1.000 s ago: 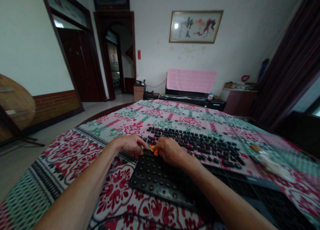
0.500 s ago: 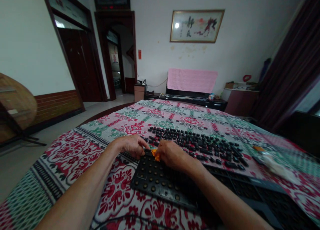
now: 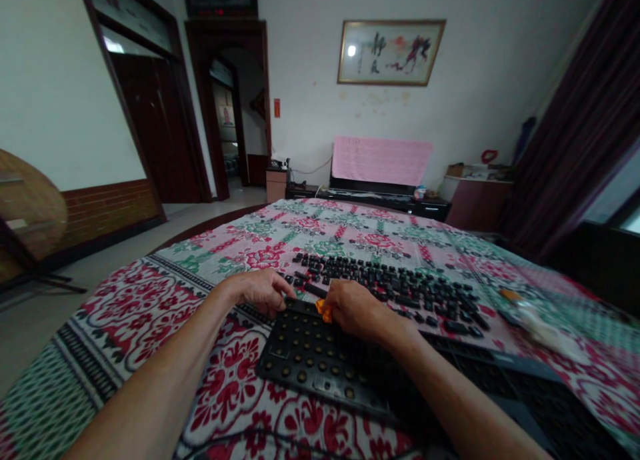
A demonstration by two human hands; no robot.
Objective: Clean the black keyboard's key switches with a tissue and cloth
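A black keyboard base [image 3: 320,363] with its keycaps removed lies on the flowered tablecloth [image 3: 150,300] in front of me. Rows of loose black keycaps [image 3: 390,283] are laid out on the cloth just behind it. My left hand [image 3: 260,291] is closed at the base's far left corner, fingers pinched against its edge. My right hand [image 3: 353,308] is closed on a small orange thing [image 3: 323,308], pressing it on the base's far edge, a little to the right of the left hand.
A white and orange object [image 3: 535,320] lies on the cloth at the right. A black cable [image 3: 240,437] runs along the near edge. Beyond the table are a pink-covered low cabinet [image 3: 383,163], a framed picture [image 3: 390,52] and dark doorways.
My right hand with the orange thing has slid a little to the right along the base's far edge. My left hand has stayed at the corner.
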